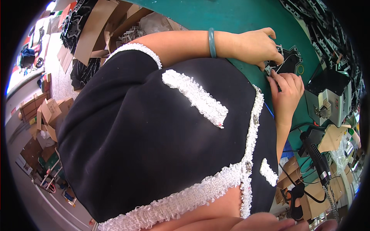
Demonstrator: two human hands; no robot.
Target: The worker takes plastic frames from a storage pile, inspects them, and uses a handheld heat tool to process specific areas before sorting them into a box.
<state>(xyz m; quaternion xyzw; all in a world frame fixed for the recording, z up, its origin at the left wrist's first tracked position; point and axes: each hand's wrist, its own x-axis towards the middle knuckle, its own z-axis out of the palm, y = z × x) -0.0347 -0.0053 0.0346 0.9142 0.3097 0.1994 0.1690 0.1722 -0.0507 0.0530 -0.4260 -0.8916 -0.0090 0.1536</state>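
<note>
Black part (291,59) lies on our green table (231,15); our left hand (252,47) and right hand (287,89) meet there, fingers half-curled, but we cannot tell what they grip.

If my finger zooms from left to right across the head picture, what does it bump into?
Open brown cardboard box → blue-green bangle → left hand → right hand → silver box with a dark top.
</note>
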